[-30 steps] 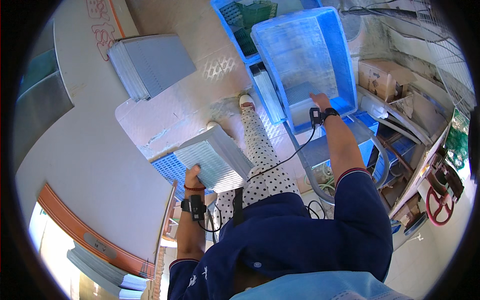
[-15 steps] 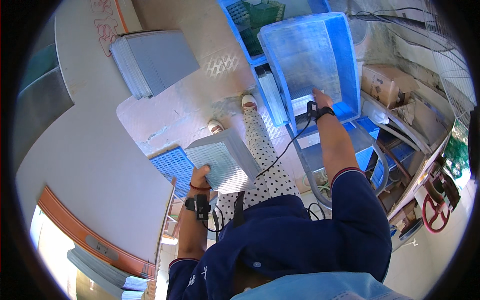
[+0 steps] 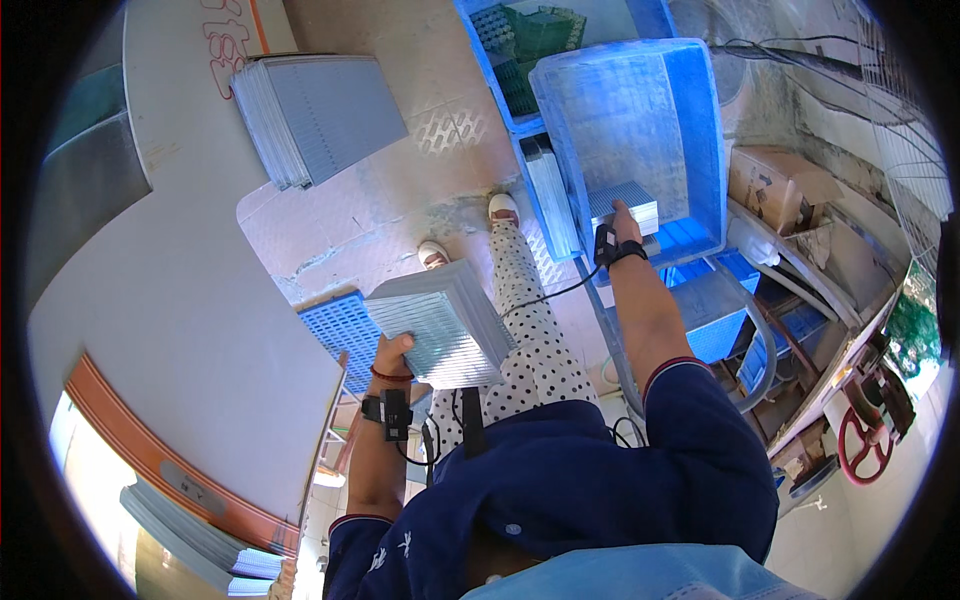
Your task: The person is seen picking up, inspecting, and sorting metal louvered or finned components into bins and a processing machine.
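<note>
My left hand [image 3: 394, 355] is closed on the near edge of a thick stack of silvery, ridged thin sheets [image 3: 440, 330], held tilted in front of my legs. My right hand [image 3: 627, 222] reaches into a blue plastic bin [image 3: 705, 140], its fingers closed over the near side of a smaller stack of grey ridged sheets [image 3: 620, 195]. That stack sits at the bin's near end, raised at an angle, with a pale layered side facing right. Part of another piece shows beneath it. The undersides of my right fingers are hidden.
A large stack of grey sheets [image 3: 335, 115] lies on the white table [image 3: 170, 240] at left. Another blue crate [image 3: 490, 90] with green pieces stands behind the bin. A blue perforated basket [image 3: 340, 325] is beside my left hand; a cardboard box [image 3: 775, 185] and a metal cart frame [image 3: 765, 340] are at right.
My right hand has shifted left and slightly nearer, and the smaller stack has come up into fuller view with it. The left hand's stack has stayed nearly still.
</note>
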{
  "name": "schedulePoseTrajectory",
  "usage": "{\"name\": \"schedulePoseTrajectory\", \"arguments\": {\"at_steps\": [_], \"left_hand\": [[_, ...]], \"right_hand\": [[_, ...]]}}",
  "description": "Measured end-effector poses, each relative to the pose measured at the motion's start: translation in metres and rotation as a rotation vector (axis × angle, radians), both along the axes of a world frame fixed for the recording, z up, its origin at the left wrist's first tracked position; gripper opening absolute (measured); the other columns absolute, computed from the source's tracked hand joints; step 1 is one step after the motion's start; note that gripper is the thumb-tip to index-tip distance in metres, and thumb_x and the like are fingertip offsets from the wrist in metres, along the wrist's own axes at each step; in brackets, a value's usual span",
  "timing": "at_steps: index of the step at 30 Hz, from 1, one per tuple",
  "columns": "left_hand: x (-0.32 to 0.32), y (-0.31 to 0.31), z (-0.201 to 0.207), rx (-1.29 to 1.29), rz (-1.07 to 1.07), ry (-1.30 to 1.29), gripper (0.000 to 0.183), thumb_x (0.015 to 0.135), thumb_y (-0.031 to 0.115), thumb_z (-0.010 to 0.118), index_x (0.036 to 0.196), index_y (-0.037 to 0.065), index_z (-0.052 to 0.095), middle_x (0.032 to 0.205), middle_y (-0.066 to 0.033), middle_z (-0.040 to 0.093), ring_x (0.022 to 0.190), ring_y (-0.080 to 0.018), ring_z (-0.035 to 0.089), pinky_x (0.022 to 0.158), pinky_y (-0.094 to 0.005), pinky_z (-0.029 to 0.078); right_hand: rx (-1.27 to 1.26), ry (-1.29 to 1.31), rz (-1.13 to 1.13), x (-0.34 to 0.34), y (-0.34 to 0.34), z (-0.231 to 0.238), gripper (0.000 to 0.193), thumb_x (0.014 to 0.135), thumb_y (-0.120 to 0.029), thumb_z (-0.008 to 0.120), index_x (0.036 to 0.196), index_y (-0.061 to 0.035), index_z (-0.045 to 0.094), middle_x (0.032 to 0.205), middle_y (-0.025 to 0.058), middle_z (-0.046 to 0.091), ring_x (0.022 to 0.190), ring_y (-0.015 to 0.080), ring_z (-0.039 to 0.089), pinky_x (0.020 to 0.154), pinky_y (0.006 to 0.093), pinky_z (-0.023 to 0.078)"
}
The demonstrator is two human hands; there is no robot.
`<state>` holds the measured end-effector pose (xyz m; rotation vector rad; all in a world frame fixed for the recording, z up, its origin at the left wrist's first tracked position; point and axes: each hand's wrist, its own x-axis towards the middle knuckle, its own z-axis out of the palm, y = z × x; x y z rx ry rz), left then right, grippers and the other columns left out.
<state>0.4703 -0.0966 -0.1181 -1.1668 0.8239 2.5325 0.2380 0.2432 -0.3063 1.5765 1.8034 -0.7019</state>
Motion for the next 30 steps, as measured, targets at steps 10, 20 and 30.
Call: {"name": "schedulePoseTrajectory", "arguments": {"at_steps": [10,20,30], "left_hand": [[0.004,0.010,0.005,0.012,0.073,0.046,0.060,0.066,0.023,0.073,0.116,-0.002,0.048,0.108,-0.0136,0.057,0.096,-0.0235,0.058,0.081,-0.0329,0.049],[0.049,0.011,0.039,-0.055,-0.014,0.138,0.067,0.066,0.025,0.074,0.121,-0.001,0.045,0.112,-0.0153,0.055,0.098,-0.0236,0.057,0.084,-0.0325,0.047],[0.106,0.017,0.092,-0.094,-0.032,0.331,0.075,0.068,0.024,0.074,0.128,-0.001,0.037,0.123,-0.0138,0.048,0.115,-0.0228,0.045,0.096,-0.0342,0.036]], "right_hand": [[-0.122,0.047,0.198,0.013,0.045,-0.024,0.054,0.070,-0.050,0.057,0.088,0.0007,0.061,0.074,0.0110,0.060,0.062,0.0221,0.056,0.062,0.0359,0.045],[-0.330,0.474,-0.122,0.008,0.016,0.046,0.042,0.067,-0.044,0.065,0.056,-0.0138,0.040,0.047,0.0021,0.039,0.034,0.0180,0.037,0.033,0.0332,0.033],[-0.764,0.677,-0.125,0.016,0.041,0.135,0.056,0.063,-0.035,0.072,0.109,-0.0105,0.053,0.096,0.0045,0.058,0.085,0.0244,0.054,0.071,0.0417,0.044]]}}
